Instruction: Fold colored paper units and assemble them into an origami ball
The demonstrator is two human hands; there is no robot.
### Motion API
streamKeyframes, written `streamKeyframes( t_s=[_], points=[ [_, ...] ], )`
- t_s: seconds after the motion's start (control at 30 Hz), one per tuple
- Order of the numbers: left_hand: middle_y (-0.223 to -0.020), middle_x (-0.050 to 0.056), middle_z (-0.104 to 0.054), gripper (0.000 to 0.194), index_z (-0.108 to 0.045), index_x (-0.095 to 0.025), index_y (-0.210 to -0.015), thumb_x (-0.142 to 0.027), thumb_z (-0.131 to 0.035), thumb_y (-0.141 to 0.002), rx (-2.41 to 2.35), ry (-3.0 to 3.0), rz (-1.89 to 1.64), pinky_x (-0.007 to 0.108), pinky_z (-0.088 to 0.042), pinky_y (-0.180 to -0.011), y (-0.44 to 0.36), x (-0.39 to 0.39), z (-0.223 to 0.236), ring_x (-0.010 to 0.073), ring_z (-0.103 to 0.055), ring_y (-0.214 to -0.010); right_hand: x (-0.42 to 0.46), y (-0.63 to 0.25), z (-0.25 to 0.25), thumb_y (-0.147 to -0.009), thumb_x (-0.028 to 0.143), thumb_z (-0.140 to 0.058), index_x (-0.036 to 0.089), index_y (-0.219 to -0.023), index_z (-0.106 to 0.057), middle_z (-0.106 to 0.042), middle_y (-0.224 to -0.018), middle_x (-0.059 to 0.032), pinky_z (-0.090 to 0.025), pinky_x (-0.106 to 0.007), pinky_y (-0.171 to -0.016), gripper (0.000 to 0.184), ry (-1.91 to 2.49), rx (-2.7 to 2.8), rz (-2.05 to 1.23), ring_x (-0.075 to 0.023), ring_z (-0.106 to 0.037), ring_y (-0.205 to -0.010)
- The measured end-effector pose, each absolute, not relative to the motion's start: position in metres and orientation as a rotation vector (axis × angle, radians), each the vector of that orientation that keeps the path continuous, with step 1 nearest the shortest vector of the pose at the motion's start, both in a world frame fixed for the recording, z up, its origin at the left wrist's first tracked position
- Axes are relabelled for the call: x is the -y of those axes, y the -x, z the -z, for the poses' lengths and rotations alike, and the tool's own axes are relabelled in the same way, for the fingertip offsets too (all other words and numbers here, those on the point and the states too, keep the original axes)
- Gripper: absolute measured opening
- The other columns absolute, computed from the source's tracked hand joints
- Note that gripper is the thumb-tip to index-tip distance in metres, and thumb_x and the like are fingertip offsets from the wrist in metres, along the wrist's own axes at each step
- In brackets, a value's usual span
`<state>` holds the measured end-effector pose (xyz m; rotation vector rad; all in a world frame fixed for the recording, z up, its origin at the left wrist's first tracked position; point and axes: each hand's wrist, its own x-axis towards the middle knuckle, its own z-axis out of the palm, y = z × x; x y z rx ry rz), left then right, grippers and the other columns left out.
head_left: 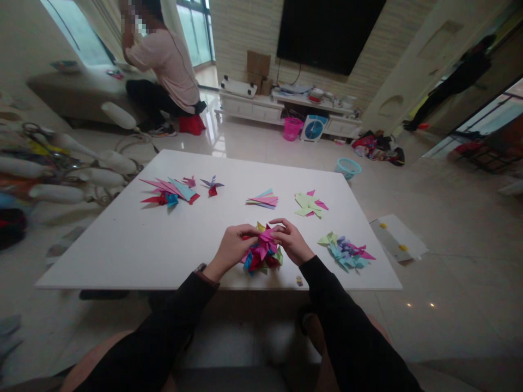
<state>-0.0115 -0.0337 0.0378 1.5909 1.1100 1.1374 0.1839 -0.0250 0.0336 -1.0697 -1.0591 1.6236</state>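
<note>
Both hands meet over a pink folded paper piece near the front edge of the white table. My left hand pinches its left side, fingers closed. My right hand pinches its right side, fingers curled. Directly under the hands lies a heap of folded paper shapes in pink, blue, red and green. Black sleeves cover both forearms.
Other piles of folded paper lie on the table: pink and blue at far left, a small one, a flat stack, green and pink, blue and purple at right. A person sits beyond the table. A blue basket stands on the floor.
</note>
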Motion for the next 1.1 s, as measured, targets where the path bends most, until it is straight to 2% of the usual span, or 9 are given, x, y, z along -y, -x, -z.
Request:
streamKeyframes(
  t_s=[0.13,0.23,0.33,0.5,0.7,0.87,1.1],
  points=[
    [-0.079,0.005,-0.078,0.012,-0.080,-0.018,-0.081,-0.022,-0.071,-0.075,-1.110,-1.512,-1.122,0.030,-0.057,-0.073,0.011,0.032,-0.033,0.0193,-0.072,-0.074,0.025,-0.182,-0.038,-0.067,0.033,-0.083,0.023,-0.098,-0.065,-0.062,-0.072,0.0055,-0.036,-0.024,-0.056,0.036,1.091,1.006,-1.610,-0.0102,-0.051,-0.060],
    [-0.080,0.006,-0.078,0.015,-0.080,-0.016,-0.083,-0.027,-0.075,-0.074,-1.096,-1.417,-1.129,0.031,-0.058,-0.071,0.010,0.031,-0.030,0.0206,-0.072,-0.074,0.024,-0.182,-0.042,-0.072,0.040,-0.077,0.024,-0.099,-0.064,-0.064,-0.076,0.0034,-0.038,-0.024,-0.057,0.034,1.101,0.925,-1.582,-0.0108,-0.053,-0.062],
    [-0.081,0.007,-0.079,0.020,-0.081,-0.016,-0.087,-0.029,-0.077,-0.072,-1.076,-1.310,-1.150,0.032,-0.060,-0.069,0.009,0.031,-0.030,0.0210,-0.073,-0.072,0.025,-0.183,-0.044,-0.072,0.038,-0.074,0.023,-0.097,-0.063,-0.064,-0.078,0.0026,-0.040,-0.025,-0.059,0.030,1.092,0.900,-1.550,-0.0110,-0.055,-0.063],
    [-0.082,0.008,-0.079,0.023,-0.081,-0.014,-0.088,-0.029,-0.080,-0.070,-1.114,-1.242,-1.155,0.034,-0.061,-0.073,0.008,0.031,-0.032,0.0219,-0.074,-0.073,0.029,-0.182,-0.043,-0.071,0.034,-0.076,0.023,-0.086,-0.060,-0.061,-0.074,0.0040,-0.038,-0.025,-0.058,0.025,1.062,0.952,-1.508,-0.0110,-0.053,-0.062],
    [-0.081,0.007,-0.079,0.022,-0.081,-0.014,-0.086,-0.028,-0.081,-0.069,-1.119,-1.241,-1.167,0.035,-0.062,-0.075,0.010,0.031,-0.031,0.0223,-0.074,-0.075,0.034,-0.176,-0.036,-0.074,0.044,-0.080,0.023,-0.081,-0.055,-0.056,-0.067,0.0055,-0.035,-0.025,-0.056,0.034,1.051,1.015,-1.624,-0.0110,-0.049,-0.059],
    [-0.080,0.007,-0.079,0.025,-0.080,-0.014,-0.087,-0.031,-0.083,-0.069,-1.083,-1.231,-1.158,0.033,-0.061,-0.072,0.010,0.030,-0.030,0.0215,-0.073,-0.072,0.034,-0.175,-0.033,-0.067,0.038,-0.087,0.022,-0.081,-0.056,-0.056,-0.070,0.0066,-0.036,-0.024,-0.055,0.037,1.062,1.113,-1.615,-0.0099,-0.048,-0.058],
    [-0.079,0.008,-0.079,0.029,-0.080,-0.013,-0.086,-0.034,-0.086,-0.067,-1.056,-1.214,-1.125,0.032,-0.060,-0.071,0.010,0.029,-0.031,0.0214,-0.073,-0.072,0.034,-0.177,-0.035,-0.071,0.037,-0.085,0.021,-0.084,-0.061,-0.062,-0.083,0.0032,-0.043,-0.024,-0.063,0.032,1.038,1.154,-1.540,-0.0119,-0.054,-0.070]
  ],
)
